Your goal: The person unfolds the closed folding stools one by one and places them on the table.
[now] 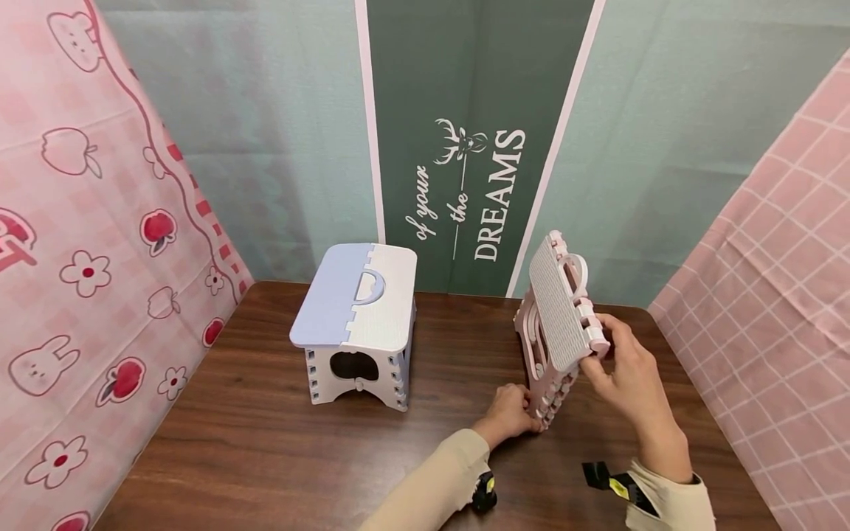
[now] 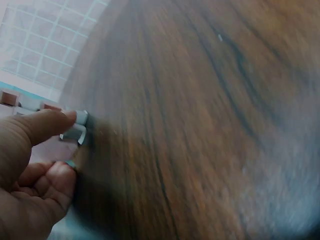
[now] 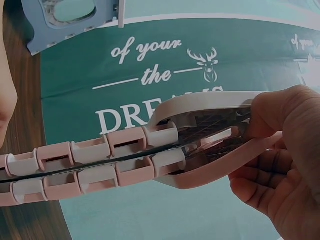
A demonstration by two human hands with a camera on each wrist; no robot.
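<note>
A pink and white folding step stool stands on edge at the table's right, its two top halves tilted down close to each other and its legs nearly flat. My right hand grips the near end of the top. In the right wrist view the thumb and fingers hold the two top halves, with a narrow gap between them. My left hand pinches the stool's lower near corner at the tabletop. The left wrist view shows the thumb and fingers on either side of the hinged leg edge.
A blue and white folding stool stands unfolded to the left on the brown wooden table. Behind the table hangs a green printed cloth. Pink patterned cloths flank both sides.
</note>
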